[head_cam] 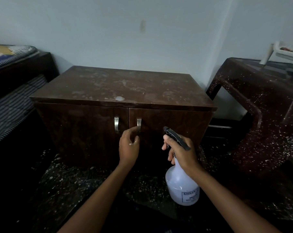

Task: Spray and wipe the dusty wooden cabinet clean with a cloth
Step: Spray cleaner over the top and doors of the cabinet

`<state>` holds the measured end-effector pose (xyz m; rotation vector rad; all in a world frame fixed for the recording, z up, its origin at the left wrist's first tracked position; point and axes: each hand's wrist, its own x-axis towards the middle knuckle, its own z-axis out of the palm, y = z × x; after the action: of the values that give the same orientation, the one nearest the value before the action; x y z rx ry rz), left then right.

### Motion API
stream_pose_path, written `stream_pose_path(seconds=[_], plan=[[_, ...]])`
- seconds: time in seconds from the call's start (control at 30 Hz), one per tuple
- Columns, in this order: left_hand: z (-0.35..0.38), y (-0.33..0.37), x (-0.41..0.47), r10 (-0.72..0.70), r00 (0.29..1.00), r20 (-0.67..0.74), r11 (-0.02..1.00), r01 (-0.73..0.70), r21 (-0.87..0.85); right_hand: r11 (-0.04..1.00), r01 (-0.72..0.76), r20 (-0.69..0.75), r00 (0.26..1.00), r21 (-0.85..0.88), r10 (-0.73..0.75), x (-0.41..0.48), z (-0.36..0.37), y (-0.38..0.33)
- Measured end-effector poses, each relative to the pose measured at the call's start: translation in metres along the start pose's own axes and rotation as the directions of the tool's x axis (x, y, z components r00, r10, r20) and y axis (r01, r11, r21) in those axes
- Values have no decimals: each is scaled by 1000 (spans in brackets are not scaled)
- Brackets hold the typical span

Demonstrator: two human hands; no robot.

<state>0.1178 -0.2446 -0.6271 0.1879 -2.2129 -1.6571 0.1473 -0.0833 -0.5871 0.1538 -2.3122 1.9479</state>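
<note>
Little done: dusty cabinet [122, 88] at twelve o'clock unwiped; right hand [181, 153] grips spray bottle [181, 187] at five, left hand [128, 147] loosely curled, empty.

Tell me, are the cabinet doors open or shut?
Shut. Both doors lie flush under the top, with only a thin seam between the handles.

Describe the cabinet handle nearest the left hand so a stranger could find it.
Start at the dusty wooden cabinet against the wall and drop to its front. It is the metal handle on the right door, just above the left hand; its twin sits alone on the left door.
</note>
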Motion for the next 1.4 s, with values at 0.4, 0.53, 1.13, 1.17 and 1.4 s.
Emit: stream_pose_path(seconds=[0.4, 0.53, 1.13, 1.17, 1.4], plan=[[-10, -4, 6, -181, 958, 223, 950, 229, -214, 989, -98, -34, 995, -106, 95, -14, -23, 9], [-7, -10, 4, -202, 953, 227, 930, 259, -259, 992, -111, -224, 970, -60, 95, -15, -42, 9], [15, -54, -3, -247, 945, 213, 963, 264, -55, 837, -535, -392, 751, 111, 532, -18, -76, 46], [17, -60, -2, -309, 927, 211, 944, 326, -52, 818, -564, -386, 733, 114, 560, -19, -76, 49], [13, -75, 4, -640, 757, 133, 733, 653, -191, 715, -695, -353, 651, 80, 672, -31, -81, 67]])
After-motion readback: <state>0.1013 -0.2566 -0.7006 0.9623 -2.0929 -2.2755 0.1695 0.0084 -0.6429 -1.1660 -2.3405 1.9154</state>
